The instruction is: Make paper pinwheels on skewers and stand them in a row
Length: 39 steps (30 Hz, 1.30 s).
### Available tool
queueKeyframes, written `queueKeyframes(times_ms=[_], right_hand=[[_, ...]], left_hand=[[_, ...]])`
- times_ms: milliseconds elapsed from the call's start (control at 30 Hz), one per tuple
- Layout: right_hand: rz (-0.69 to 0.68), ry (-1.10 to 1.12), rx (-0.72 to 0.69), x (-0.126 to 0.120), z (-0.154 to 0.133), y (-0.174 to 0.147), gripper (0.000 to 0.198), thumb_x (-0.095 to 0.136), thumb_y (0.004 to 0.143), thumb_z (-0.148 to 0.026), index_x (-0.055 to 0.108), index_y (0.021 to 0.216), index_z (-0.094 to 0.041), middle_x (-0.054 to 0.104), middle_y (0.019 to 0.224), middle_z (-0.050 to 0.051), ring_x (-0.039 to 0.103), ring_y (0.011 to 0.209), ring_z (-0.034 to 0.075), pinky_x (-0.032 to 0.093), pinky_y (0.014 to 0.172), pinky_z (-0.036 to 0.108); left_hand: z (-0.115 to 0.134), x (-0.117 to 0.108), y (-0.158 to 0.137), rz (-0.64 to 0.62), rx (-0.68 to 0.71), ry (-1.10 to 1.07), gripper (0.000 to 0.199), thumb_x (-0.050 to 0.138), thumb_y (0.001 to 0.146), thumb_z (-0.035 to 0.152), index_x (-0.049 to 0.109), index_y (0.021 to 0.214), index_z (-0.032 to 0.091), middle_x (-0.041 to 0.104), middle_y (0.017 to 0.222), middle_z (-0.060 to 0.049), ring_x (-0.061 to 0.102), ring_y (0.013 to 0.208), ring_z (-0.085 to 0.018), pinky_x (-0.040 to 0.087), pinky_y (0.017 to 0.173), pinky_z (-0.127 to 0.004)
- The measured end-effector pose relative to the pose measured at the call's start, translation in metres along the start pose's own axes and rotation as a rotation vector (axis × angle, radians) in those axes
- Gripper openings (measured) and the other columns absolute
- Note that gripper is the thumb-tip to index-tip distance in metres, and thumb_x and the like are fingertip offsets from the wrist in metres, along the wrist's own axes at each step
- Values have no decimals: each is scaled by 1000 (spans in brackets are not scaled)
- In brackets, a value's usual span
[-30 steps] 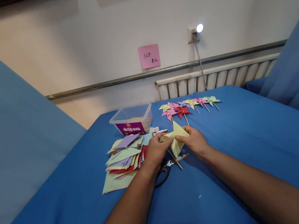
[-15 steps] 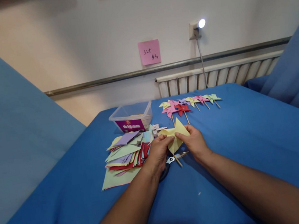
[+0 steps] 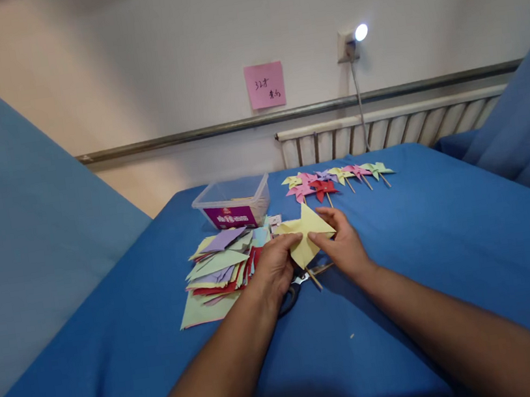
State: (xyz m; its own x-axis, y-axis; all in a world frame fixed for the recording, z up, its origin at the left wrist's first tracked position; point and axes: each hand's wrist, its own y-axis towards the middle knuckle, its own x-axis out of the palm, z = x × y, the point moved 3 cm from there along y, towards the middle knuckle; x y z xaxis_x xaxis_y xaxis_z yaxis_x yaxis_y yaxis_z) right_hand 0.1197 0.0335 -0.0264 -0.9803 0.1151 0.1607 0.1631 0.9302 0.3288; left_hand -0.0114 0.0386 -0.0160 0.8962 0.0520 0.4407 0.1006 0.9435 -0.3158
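Observation:
Between my hands is a yellow paper pinwheel with a thin wooden stick pointing down toward me. My left hand is closed on its left side, thumb on the paper near the centre. From the right, my right hand pinches the paper between thumb and fingers. Part of its back is hidden by the paper. Beneath the pinwheel lie scissors with black handles, partly covered by my left hand. A stack of coloured paper pieces sits just left of my left hand.
A clear plastic box with a purple label stands behind the papers. Several finished pinwheels lie at the back of the blue-covered table. A radiator runs along the wall behind, and blue curtains hang at both sides.
The pinwheel's paper now faces up more flatly, and my right fingers have lifted apart somewhat behind it. Both hands keep hold of it. The view has shifted slightly.

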Motion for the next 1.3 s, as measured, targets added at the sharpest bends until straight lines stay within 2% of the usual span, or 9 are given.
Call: queueKeyframes(times_ms=[67, 167, 233, 300, 500, 633, 867, 1000, 1300], right_hand=[[-43, -160, -191, -1, -10, -3, 59, 64, 69, -18, 45, 125, -24, 51, 127, 10, 54, 112, 24, 46, 93, 41], [-144, -405, -410, -1, -22, -8, 55, 59, 69, -10, 53, 120, -29, 35, 141, 6, 39, 129, 26, 36, 104, 46], [-203, -498, -484, 0, -25, -10, 46, 59, 70, -9, 59, 111, -29, 31, 144, 4, 33, 132, 27, 32, 106, 48], [-231, -549, -515, 1, -26, -11, 36, 63, 71, -12, 63, 103, -28, 32, 144, 4, 34, 132, 28, 32, 106, 49], [-183, -541, -504, -2, -26, -7, 6, 66, 78, -27, 68, 83, -24, 44, 134, 6, 42, 124, 27, 35, 102, 46], [-145, -483, -442, -3, -24, -5, 7, 63, 80, -28, 66, 77, -23, 50, 126, 7, 47, 118, 25, 36, 100, 43], [-48, -501, -372, -6, -22, -2, 12, 61, 77, -23, 60, 66, -20, 59, 108, 8, 55, 106, 24, 35, 98, 43], [-9, -521, -330, -7, -18, 0, 12, 59, 76, -22, 59, 64, -21, 60, 105, 8, 56, 103, 24, 37, 95, 42], [-22, -536, -260, -8, -12, 2, 14, 59, 75, -24, 57, 61, -21, 62, 102, 7, 57, 100, 22, 35, 97, 42]], left_hand=[[6, 0, -1, -15, -51, -70, 26, 64, 66, 8, 66, 92, 8, 71, 78, -8, 66, 64, -18, 53, 64, -29], [14, -2, 0, -23, -99, -147, 28, 61, 70, 7, 64, 98, 9, 72, 79, -7, 66, 65, -17, 54, 64, -28], [17, -4, 0, -30, -101, -187, 29, 60, 71, 6, 64, 99, 10, 72, 80, -6, 66, 64, -16, 54, 65, -27], [18, -4, 0, -36, -99, -212, 30, 59, 71, 5, 64, 100, 10, 72, 81, -6, 66, 64, -16, 54, 64, -26], [15, 3, -5, -89, -91, -191, 25, 61, 70, 5, 65, 94, 10, 72, 81, -7, 64, 60, -15, 52, 56, -24], [11, 4, -6, -77, -35, -146, 21, 66, 65, 6, 66, 85, 11, 71, 79, -7, 64, 62, -15, 52, 60, -25], [-1, 0, 1, -48, 26, -37, 17, 74, 56, 12, 64, 69, 11, 65, 63, -3, 58, 54, -13, 47, 56, -25], [-4, -1, 2, -18, 28, -31, 20, 77, 54, 13, 63, 69, 11, 65, 63, -3, 57, 54, -12, 48, 61, -26], [-2, 2, 0, -58, 24, -17, 22, 76, 57, 13, 68, 77, 9, 70, 71, -7, 60, 58, -13, 49, 61, -25]])
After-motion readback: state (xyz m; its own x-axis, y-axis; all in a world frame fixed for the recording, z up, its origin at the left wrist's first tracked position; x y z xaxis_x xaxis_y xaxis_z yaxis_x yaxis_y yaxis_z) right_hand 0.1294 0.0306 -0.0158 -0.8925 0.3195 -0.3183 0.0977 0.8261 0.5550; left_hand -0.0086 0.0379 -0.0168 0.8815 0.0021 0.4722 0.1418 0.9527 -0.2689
